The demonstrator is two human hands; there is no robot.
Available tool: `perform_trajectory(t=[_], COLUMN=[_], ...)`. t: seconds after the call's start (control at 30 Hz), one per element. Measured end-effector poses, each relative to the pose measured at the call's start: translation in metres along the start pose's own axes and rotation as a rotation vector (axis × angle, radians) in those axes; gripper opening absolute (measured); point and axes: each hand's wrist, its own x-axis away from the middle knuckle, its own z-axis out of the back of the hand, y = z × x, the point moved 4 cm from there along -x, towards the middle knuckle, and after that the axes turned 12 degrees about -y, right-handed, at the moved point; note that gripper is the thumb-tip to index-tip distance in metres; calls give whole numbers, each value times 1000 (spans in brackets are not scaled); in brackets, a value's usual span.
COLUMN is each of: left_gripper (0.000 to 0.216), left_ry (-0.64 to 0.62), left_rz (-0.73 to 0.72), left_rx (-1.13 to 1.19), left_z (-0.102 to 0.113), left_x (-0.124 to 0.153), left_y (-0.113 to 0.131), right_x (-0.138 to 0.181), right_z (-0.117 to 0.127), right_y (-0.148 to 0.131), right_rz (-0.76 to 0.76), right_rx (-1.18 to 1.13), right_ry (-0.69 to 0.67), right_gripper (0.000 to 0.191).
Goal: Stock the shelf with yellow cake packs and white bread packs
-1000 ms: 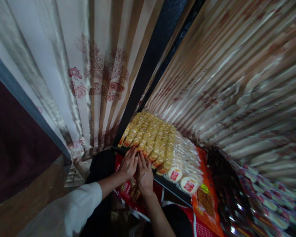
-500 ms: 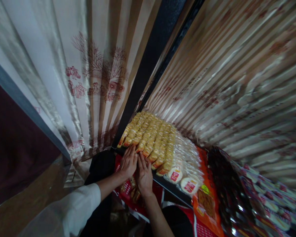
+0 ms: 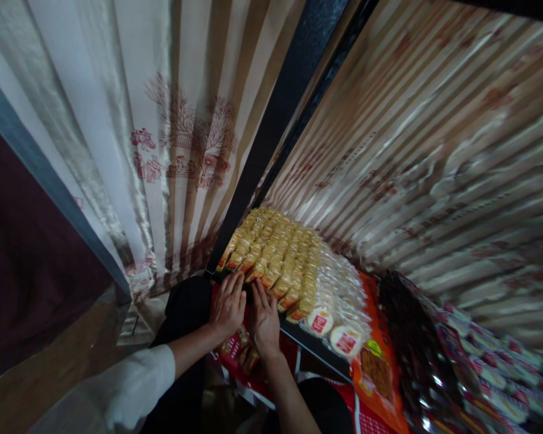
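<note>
Rows of yellow plastic-wrapped snack packets [image 3: 278, 247] stand close together at the left end of a dark shelf [image 3: 326, 346]. My left hand [image 3: 228, 306] lies with its fingers stretched out at the front ends of the left rows. Beside it, my right hand [image 3: 265, 319] reaches its extended fingers to the front of the middle rows. Both hands look empty, and their fingertips are at or very near the packets; exact contact is hard to tell. Below the hands is a red bag [image 3: 235, 355] with more wrapped snacks inside, partly hidden by my forearms.
Right of the yellow rows lie clear-wrapped round white packets [image 3: 320, 320], an orange snack bag [image 3: 380, 380], dark shiny packets [image 3: 416, 349] and white-and-red packets [image 3: 498, 374]. A black post [image 3: 271, 132] rises at the corner, with pleated printed sheeting [image 3: 190, 150] on both sides.
My left hand has drawn back slightly down and left, opening a small gap from my right hand. The right hand is nearly still. The view has shifted a little.
</note>
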Motion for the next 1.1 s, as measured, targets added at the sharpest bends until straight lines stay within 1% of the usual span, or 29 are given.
perform_trajectory(t=[0.1,0.27,0.4,0.57,0.83,1.0,1.1], left_gripper=[47,50,48,47,47,49,54], left_ry=[25,18,1,-10,-42,-29,-3], left_rz=[3,-59,-114,-95,-64,-80,-57], left_rx=[14,33,42,35,10,-12,-29], left_z=[5,7,8,10,12,13,10], left_x=[0,-13,-15,-14,-10,-2,4], left_y=[-4,-11,-14,-17,-18,-12,-11], right_x=[0,1,1,0,2,7,9], right_z=[1,2,0,-1,1,0,-2], right_y=[-1,-2,0,0,-1,3,4], right_rz=[-11,-16,-4,12,35,79,94], right_rx=[-3,-15,-24,-36,-49,-118,-163], right_ry=[-12,-7,-4,23,3,23,44], right_gripper=[53,60,65,66,58,59,61])
